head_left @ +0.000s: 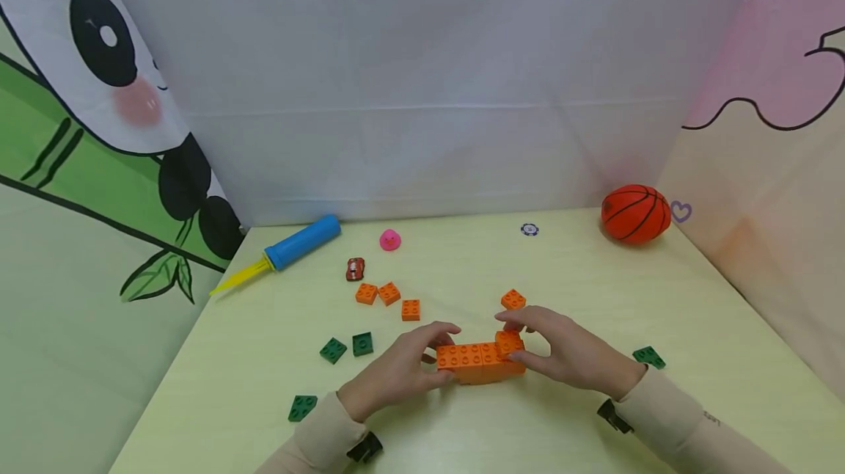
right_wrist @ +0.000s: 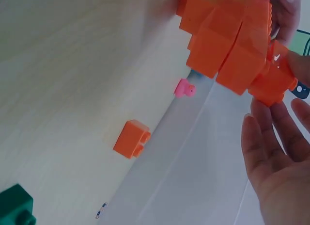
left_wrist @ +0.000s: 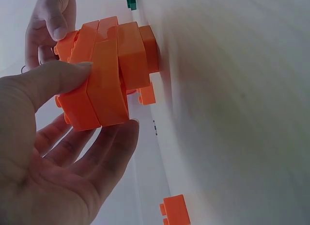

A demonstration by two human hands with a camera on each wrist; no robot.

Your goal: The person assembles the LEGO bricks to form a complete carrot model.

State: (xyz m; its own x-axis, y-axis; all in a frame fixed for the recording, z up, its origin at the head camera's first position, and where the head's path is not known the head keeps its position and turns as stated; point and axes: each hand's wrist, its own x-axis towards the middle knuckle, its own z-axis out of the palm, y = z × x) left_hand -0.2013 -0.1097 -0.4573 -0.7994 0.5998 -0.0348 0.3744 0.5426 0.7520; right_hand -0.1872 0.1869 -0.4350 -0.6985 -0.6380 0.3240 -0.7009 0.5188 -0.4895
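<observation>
A structure of joined orange toy building bricks (head_left: 470,365) stands in front of me, stepped narrower toward its underside in the wrist views. My left hand (head_left: 404,365) grips its left end, thumb on the near side and fingers behind, as the left wrist view also shows. At the right end a small orange brick (head_left: 509,343) sits on top, slightly askew. My right hand (head_left: 569,348) pinches this brick between thumb and fingers. In the right wrist view the small brick (right_wrist: 272,84) touches the structure's studded upper face; whether it is fully seated I cannot tell.
Loose orange bricks (head_left: 411,310) lie behind the left hand, and another orange brick (head_left: 513,299) is just beyond the right. Several green bricks (head_left: 333,350) are scattered left and right. Farther back are a toy car (head_left: 355,269), pink duck (head_left: 390,240), blue pump (head_left: 304,242), chip (head_left: 529,230) and ball (head_left: 636,214).
</observation>
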